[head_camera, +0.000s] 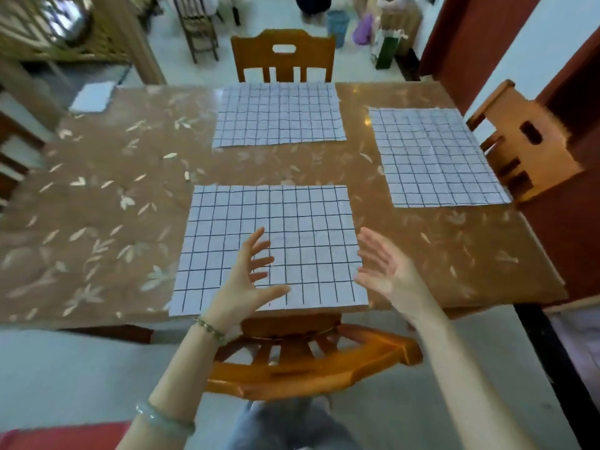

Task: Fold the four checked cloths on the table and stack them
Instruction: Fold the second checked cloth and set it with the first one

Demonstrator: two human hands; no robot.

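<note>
Both hands empty, nothing gripped. Left hand (250, 280) had its fingers spread and straight over the near-left part of the near cloth (292, 216); contact with the fabric couldn't be told. Right hand (389, 271) was also spread, palm turned inward, just beside that cloth's right edge.

Likely reason for the pose: the hands bracketed the cloth to take its near corners or side edges for a first fold. No fold started on it, and it lay flat and unfolded.

The near cloth sat at the middle of the table's (113, 206) near edge, with its own near edge about flush with that edge. Sides ran square to the table. It looked slightly wider than deep, so the long axis ran left-right, though lens distortion made that uncertain.

Far cloth (279, 115): flat at the middle of the far edge, long axis left-right. Right cloth (435, 157): flat along the right edge, long axis apparently near-far. All three lay well apart, presumably one per seat like placemats.

Only three checked cloths were clearly seen. A small white item (92, 97) at the far-left corner was too blurred to identify.

No stack yet, so the task looked to be at its start.
</note>
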